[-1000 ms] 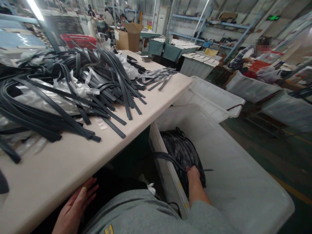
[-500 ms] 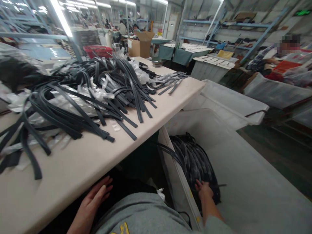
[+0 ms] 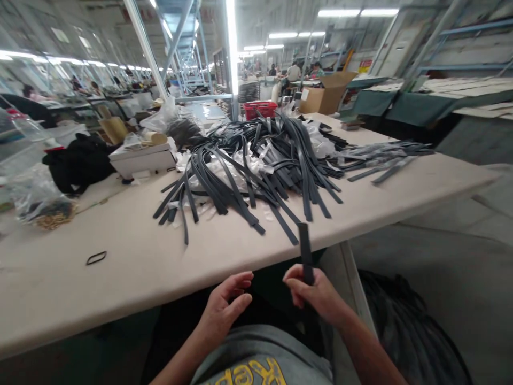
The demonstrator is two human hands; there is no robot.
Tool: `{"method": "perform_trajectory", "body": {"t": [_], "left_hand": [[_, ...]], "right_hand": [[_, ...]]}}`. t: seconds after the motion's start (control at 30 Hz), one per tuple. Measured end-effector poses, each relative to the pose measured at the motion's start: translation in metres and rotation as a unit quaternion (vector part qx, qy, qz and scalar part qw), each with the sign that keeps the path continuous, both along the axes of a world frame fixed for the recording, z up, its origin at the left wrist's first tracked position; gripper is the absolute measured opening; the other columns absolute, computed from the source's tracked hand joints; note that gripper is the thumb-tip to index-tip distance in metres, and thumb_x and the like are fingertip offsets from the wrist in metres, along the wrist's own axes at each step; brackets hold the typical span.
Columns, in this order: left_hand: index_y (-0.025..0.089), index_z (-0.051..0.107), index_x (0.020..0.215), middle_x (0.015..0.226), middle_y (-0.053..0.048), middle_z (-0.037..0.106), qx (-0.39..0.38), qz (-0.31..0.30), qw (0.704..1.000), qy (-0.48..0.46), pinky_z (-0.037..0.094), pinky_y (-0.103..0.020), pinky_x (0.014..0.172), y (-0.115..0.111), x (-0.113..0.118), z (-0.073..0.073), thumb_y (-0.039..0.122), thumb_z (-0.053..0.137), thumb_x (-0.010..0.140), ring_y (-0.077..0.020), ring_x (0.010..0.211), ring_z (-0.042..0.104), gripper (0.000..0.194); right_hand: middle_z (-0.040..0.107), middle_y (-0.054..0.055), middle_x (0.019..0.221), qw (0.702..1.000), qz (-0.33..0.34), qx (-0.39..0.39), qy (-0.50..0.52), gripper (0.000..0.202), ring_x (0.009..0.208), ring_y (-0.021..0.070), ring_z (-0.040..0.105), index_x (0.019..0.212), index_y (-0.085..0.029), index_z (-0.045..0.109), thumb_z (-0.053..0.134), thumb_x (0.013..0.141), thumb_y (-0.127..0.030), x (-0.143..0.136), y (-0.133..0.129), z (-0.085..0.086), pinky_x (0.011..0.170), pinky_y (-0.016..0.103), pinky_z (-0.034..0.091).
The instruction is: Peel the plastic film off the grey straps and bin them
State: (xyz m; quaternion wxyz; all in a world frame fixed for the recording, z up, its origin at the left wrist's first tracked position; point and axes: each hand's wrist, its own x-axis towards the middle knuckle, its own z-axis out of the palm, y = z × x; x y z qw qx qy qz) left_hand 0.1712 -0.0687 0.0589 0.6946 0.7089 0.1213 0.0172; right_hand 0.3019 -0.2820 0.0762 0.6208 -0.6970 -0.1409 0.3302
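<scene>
A flat dark strap [image 3: 305, 243] stands upright in my right hand [image 3: 316, 291], its free end rising in front of the table edge. My right fingers are closed round it. To the left, my left hand [image 3: 229, 300] is held over my lap with its fingers apart and nothing in it. A large heap of dark straps [image 3: 224, 182], mixed with white wrapping, lies on the pale table [image 3: 132, 289] beyond both hands. At lower right, a bundle of dark straps [image 3: 409, 326] lies in a pale bin [image 3: 355, 283].
A black rectangular ring [image 3: 96, 258] lies on the table at left. Behind it are a bag of small brass-coloured parts [image 3: 52, 214], a black cloth item [image 3: 82, 163] and a white box [image 3: 140, 158]. A red basket [image 3: 259, 109] and a cardboard box [image 3: 326, 93] stand farther back.
My right hand has come out of the bin with a strap and is now before the table edge. My left hand stays empty. The view has turned left.
</scene>
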Motion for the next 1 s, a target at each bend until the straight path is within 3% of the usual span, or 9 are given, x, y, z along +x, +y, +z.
{"method": "perform_trajectory", "body": {"t": [0.13, 0.23, 0.33, 0.4, 0.5, 0.7, 0.87, 0.93, 1.0], "left_hand": [[0.021, 0.069, 0.108, 0.115, -0.008, 0.07, 0.013, 0.061, 0.997, -0.044, 0.047, -0.034, 0.094, 0.007, 0.003, 0.018, 0.033, 0.076, 0.072, -0.0252, 0.108, 0.061, 0.039], [0.016, 0.072, 0.086, 0.089, -0.007, 0.073, -0.023, 0.097, 0.994, -0.033, 0.051, -0.03, 0.08, 0.014, 0.004, 0.024, 0.032, 0.075, 0.072, -0.0209, 0.085, 0.066, 0.022], [0.014, 0.073, 0.081, 0.079, -0.006, 0.072, -0.039, 0.108, 0.993, -0.015, 0.051, -0.027, 0.069, 0.021, 0.002, 0.025, 0.034, 0.074, 0.073, -0.0177, 0.072, 0.064, 0.021], [0.015, 0.074, 0.084, 0.081, -0.006, 0.073, -0.016, 0.102, 0.995, -0.016, 0.051, -0.027, 0.07, 0.024, 0.001, 0.026, 0.033, 0.073, 0.074, -0.0183, 0.073, 0.065, 0.021], [0.018, 0.076, 0.083, 0.083, -0.004, 0.074, 0.08, 0.09, 0.992, -0.033, 0.051, -0.027, 0.074, 0.027, 0.002, 0.026, 0.03, 0.066, 0.082, -0.0185, 0.077, 0.066, 0.015], [0.023, 0.076, 0.085, 0.09, -0.003, 0.076, 0.311, 0.096, 0.943, -0.064, 0.049, -0.031, 0.085, 0.04, 0.012, 0.024, 0.027, 0.059, 0.089, -0.0194, 0.087, 0.067, 0.017], [0.019, 0.074, 0.084, 0.087, -0.005, 0.075, 0.277, 0.159, 0.945, -0.072, 0.049, -0.029, 0.078, 0.065, 0.019, 0.036, 0.035, 0.061, 0.088, -0.0192, 0.083, 0.067, 0.02], [0.019, 0.074, 0.083, 0.087, -0.004, 0.075, 0.261, 0.172, 0.947, -0.074, 0.05, -0.029, 0.079, 0.076, 0.026, 0.039, 0.038, 0.064, 0.086, -0.0196, 0.083, 0.067, 0.022], [0.019, 0.074, 0.08, 0.083, -0.004, 0.075, 0.26, 0.146, 0.952, -0.067, 0.05, -0.028, 0.078, 0.087, 0.036, 0.039, 0.041, 0.063, 0.087, -0.0196, 0.08, 0.067, 0.026]], "right_hand": [[0.053, -0.005, 0.046, 0.981, 0.175, 0.057, 0.056, 0.04, 0.04, 0.0075, 0.046, 0.073, -0.015, 0.06, 0.073, 0.074, -0.052, -0.03, 0.074, -0.001, 0.042, 0.019, 0.035], [0.052, -0.005, 0.046, 0.972, 0.219, 0.058, 0.065, 0.042, 0.04, 0.0063, 0.043, 0.067, -0.015, 0.058, 0.074, 0.074, -0.054, -0.042, 0.099, -0.005, 0.041, 0.018, 0.032], [0.052, -0.004, 0.044, 0.968, 0.235, 0.045, 0.069, 0.046, 0.039, 0.0065, 0.043, 0.062, -0.015, 0.057, 0.072, 0.073, -0.057, -0.045, 0.111, -0.008, 0.041, 0.019, 0.032], [0.052, -0.003, 0.043, 0.967, 0.241, 0.039, 0.068, 0.05, 0.038, 0.0068, 0.043, 0.057, -0.016, 0.055, 0.07, 0.073, -0.061, -0.045, 0.116, -0.012, 0.041, 0.019, 0.033], [0.052, -0.003, 0.043, 0.971, 0.231, 0.026, 0.057, 0.053, 0.037, 0.0074, 0.044, 0.056, -0.016, 0.055, 0.068, 0.074, -0.063, -0.044, 0.12, -0.018, 0.04, 0.019, 0.034], [0.053, -0.001, 0.047, 0.977, 0.208, 0.044, 0.033, 0.064, 0.036, 0.0059, 0.04, 0.062, -0.014, 0.059, 0.045, 0.085, -0.072, -0.038, 0.117, -0.023, 0.037, 0.019, 0.027], [0.062, 0.001, 0.06, 0.973, 0.206, 0.073, 0.077, 0.058, 0.039, 0.0074, 0.049, 0.094, -0.014, 0.06, 0.044, 0.088, -0.069, -0.033, 0.102, -0.025, 0.041, 0.018, 0.033], [0.062, 0.0, 0.058, 0.972, 0.209, 0.066, 0.088, 0.057, 0.039, 0.0075, 0.049, 0.096, -0.014, 0.058, 0.047, 0.087, -0.069, -0.031, 0.096, -0.024, 0.041, 0.018, 0.033], [0.059, -0.001, 0.053, 0.971, 0.207, 0.067, 0.095, 0.056, 0.037, 0.0067, 0.047, 0.091, -0.014, 0.058, 0.048, 0.086, -0.069, -0.028, 0.089, -0.021, 0.039, 0.017, 0.03]]}}
